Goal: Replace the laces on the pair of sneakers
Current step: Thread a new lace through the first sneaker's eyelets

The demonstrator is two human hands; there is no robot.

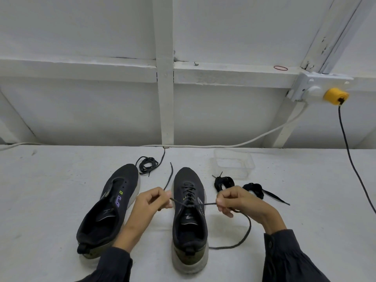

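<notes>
"Where are the shoes?"

"Both sit on the flat white counter [50, 190]. The dark grey sneaker with the pale sole [189, 224] stands upright in the middle, heel toward the person. The other dark sneaker with purple marks [109, 206] lies just to its left. It leans on its side and its holes have no lace in them."

"What are the hands doing?"

"The left grip [150, 204] pinches one end of the thin dark grey lace [209, 204] with curled fingers. The right grip [236, 202] is curled round the other end. The lace runs tight between them, over the top of the middle sneaker, where it is threaded in a criss-cross."

"Where do the loose ends go?"

"One end sticks up past the left grip, toward the wall. The other hangs out of the right grip and bends round on the counter to a spot beside the sneaker's heel."

"What else is there?"

"A loose dark lace pile [146, 164] lies behind the leaning sneaker. Two black tied-up lace bundles [223, 183] lie to the right, near a clear plastic tub [234, 162]. A yellow plug [335, 95] with a black cord sits on the wall."
</notes>
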